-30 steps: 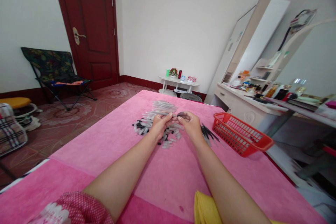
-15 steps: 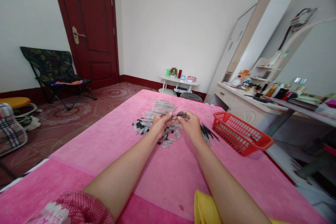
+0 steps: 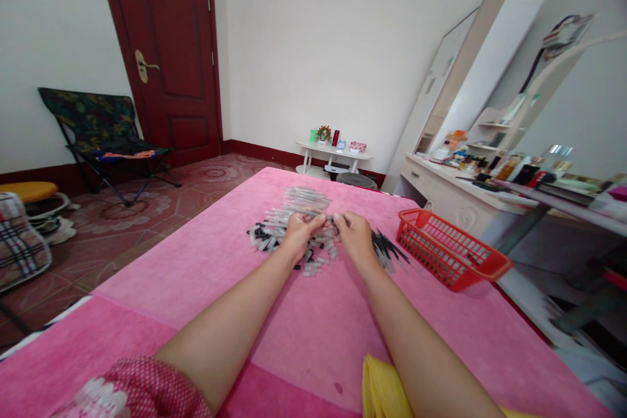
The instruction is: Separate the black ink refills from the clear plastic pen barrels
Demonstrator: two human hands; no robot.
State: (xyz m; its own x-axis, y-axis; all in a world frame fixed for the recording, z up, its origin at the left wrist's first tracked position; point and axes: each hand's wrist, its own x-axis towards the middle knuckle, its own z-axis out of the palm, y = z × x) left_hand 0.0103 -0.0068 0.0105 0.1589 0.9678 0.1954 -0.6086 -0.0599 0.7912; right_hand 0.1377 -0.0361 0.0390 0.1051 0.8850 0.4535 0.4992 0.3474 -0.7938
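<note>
Over the middle of the pink-covered table, my left hand (image 3: 300,235) and my right hand (image 3: 355,236) meet, fingers closed on a slim greyish pen (image 3: 330,217) lying crosswise between them. Much of it is hidden by the fingers. Beyond my left hand lies a stack of clear pens or pen barrels (image 3: 306,197). Loose pen caps and short pieces (image 3: 264,236), black and clear, are heaped beside and below that hand. Several dark, thin pen refills (image 3: 389,248) fan out just right of my right wrist.
A red plastic basket (image 3: 450,251) stands at the table's right edge. Yellow cloth (image 3: 385,388) lies by my right forearm. A dressing table (image 3: 441,189) with bottles is on the right, a low white stand (image 3: 333,152) behind, a folding chair (image 3: 108,137) at the left.
My right hand has turned slightly and its fingers have come in closer to the left hand. The dark end seen at its fingertips earlier is now hidden.
</note>
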